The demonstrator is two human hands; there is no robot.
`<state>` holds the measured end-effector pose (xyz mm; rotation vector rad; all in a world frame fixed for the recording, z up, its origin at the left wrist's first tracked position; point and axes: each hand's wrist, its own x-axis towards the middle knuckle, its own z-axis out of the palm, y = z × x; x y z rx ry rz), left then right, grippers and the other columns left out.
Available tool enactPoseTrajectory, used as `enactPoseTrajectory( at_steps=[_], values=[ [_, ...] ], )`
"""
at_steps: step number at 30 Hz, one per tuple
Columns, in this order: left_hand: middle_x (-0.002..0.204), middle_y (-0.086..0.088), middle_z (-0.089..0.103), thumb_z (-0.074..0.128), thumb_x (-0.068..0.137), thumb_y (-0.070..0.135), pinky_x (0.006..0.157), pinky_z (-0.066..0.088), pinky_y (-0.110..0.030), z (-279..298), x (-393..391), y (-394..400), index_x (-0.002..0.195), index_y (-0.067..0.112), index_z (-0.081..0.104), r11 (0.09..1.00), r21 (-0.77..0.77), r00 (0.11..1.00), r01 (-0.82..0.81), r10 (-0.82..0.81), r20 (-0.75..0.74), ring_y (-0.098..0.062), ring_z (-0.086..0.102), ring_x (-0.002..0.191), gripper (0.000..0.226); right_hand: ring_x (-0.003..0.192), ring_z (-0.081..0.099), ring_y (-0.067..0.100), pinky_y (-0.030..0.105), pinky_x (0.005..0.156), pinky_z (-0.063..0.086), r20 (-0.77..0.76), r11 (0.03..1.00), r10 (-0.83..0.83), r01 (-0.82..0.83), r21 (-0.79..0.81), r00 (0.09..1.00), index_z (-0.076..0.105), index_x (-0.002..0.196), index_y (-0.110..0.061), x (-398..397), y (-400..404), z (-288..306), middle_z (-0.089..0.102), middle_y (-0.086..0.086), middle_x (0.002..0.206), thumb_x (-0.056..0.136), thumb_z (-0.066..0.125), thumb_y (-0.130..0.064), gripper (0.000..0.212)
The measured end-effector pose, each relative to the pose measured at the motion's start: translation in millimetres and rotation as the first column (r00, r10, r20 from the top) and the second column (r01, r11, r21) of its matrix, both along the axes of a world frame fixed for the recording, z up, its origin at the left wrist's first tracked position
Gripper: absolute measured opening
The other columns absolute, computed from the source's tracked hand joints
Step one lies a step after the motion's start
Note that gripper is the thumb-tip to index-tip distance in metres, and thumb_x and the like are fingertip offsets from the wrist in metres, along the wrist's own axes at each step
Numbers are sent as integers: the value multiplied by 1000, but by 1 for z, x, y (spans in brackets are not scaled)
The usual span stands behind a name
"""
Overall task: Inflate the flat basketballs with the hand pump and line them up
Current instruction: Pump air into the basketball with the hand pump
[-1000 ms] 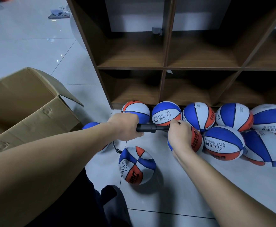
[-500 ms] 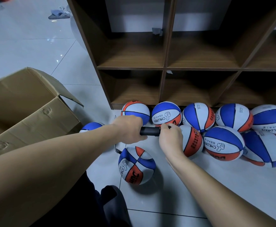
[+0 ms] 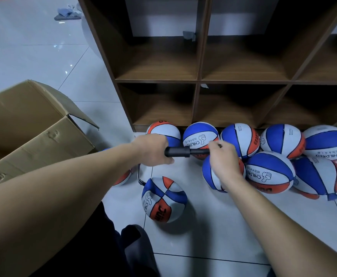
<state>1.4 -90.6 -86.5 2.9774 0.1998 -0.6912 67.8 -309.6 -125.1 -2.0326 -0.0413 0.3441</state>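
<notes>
Head view: left hand point(image 3: 153, 149) wrapped around the black hand pump point(image 3: 180, 151), held level above the tiled floor point(image 3: 213, 226); right hand point(image 3: 222, 156) curled around the pump's other end. Thin hose point(image 3: 139, 176) running down to a basketball point(image 3: 163, 199) lying apart on the floor. Other basketballs point(image 3: 269, 172) clustered against the foot of the wooden shelf point(image 3: 200, 80). Open cardboard box point(image 3: 35, 134) at left.

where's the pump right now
In the head view the black pump is held level at centre, between the left hand and right hand, before the shelf's basketball row.
</notes>
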Motion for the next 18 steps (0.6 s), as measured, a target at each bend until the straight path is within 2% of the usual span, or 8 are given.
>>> enactPoseTrajectory(
  at_steps=[4, 8, 12, 18],
  values=[
    [75, -3, 64, 66, 92, 66, 63, 51, -36, -2, -3, 21, 79, 21, 62, 999, 31, 999, -27, 28, -18, -23, 62, 70, 47, 52, 31, 18, 33, 54, 28, -12, 998, -13, 13, 63, 1000, 42, 68, -19, 22, -26, -1, 35, -6, 53, 104, 54, -28, 39],
    [77, -1, 64, 65, 93, 65, 65, 55, -37, -4, -4, 18, 83, 24, 63, 998, 62, 1000, -8, 8, -13, -22, 63, 72, 43, 57, 32, 22, 39, 57, 29, -29, 995, -91, 92, 38, 995, 45, 75, -9, 19, -27, -13, 35, -3, 58, 99, 53, -32, 34],
    [77, 1, 62, 61, 96, 64, 57, 44, -33, -2, -5, 12, 80, 25, 54, 992, 125, 1000, -1, -3, 31, -21, 61, 73, 42, 61, 31, 24, 38, 59, 28, 24, 990, -138, 138, -3, 990, 37, 66, -17, 5, -11, -11, 34, -6, 54, 98, 51, -23, 35],
    [77, 2, 59, 59, 98, 62, 57, 40, -31, -2, -8, 7, 78, 26, 51, 995, 99, 999, -9, 4, 55, -18, 57, 72, 41, 59, 38, 24, 39, 59, 32, 50, 989, -148, 148, 1, 988, 42, 65, -18, -9, 9, -6, 43, -1, 58, 100, 49, -21, 36]
  ],
)
